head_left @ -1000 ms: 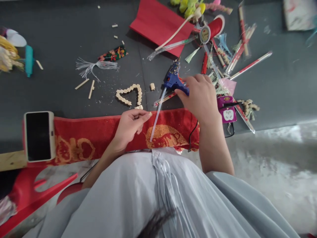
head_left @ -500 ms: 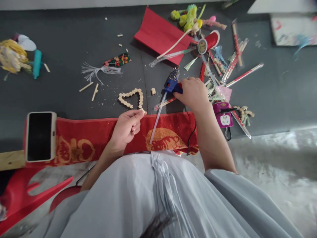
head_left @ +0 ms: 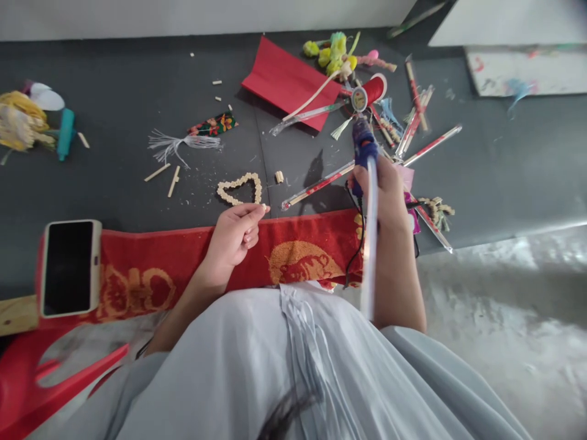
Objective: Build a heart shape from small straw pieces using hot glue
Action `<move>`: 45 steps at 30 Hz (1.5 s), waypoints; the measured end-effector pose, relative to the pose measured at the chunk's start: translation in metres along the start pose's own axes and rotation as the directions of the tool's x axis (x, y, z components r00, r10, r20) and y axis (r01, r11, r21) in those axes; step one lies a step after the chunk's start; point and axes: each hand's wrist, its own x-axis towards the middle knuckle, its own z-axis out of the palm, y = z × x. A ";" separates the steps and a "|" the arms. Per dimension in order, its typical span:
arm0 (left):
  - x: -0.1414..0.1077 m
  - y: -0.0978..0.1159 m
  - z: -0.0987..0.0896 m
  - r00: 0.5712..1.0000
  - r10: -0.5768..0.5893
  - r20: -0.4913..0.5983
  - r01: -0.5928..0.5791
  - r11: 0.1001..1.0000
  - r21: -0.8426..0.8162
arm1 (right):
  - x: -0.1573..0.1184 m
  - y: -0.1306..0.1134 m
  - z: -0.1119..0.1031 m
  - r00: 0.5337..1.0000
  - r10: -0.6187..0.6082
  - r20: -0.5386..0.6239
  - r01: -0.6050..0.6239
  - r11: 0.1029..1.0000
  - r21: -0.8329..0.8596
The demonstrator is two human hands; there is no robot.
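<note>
A blue hot glue gun (head_left: pixel 365 150) is up off the table in my right hand (head_left: pixel 387 186), its fingers wrapped round the handle. A long whitish glue stick (head_left: pixel 370 244) sticks out of its back end toward me, slightly blurred. My left hand (head_left: pixel 236 235) is closed in a pinch on a small pale wooden piece (head_left: pixel 263 208) that shows at the fingertips. Just beyond those fingers lies a heart-shaped outline of small pale wooden pieces (head_left: pixel 238 182). A small wooden bundle (head_left: pixel 279 177) rests to the right of the heart.
A red towel (head_left: pixel 192 244) covers the near table edge, with a phone (head_left: pixel 68 266) at its left. Red paper (head_left: pixel 288 85), a red thread spool (head_left: pixel 371 91) and several wrapped sticks (head_left: pixel 431 146) lie beyond and right. A tasselled patterned piece (head_left: pixel 213 125) lies left.
My right hand has lifted the glue gun from the table and moved it right, turning it upright in view. My left hand keeps its pinch by the heart. The view has tilted slightly.
</note>
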 end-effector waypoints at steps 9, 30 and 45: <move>0.010 0.005 0.013 0.999 0.033 0.022 -0.032 0.998 -0.060 | -0.036 -0.036 0.014 0.970 0.238 0.055 -0.229 0.808 0.543; 0.005 0.013 0.028 0.985 0.169 -0.026 -0.171 0.982 -0.077 | -0.083 -0.079 0.024 0.917 0.204 0.341 -0.363 0.783 0.505; 0.005 0.008 0.024 0.968 0.250 -0.021 -0.251 0.968 -0.012 | -0.085 -0.071 0.024 0.915 0.171 0.365 -0.349 0.787 0.508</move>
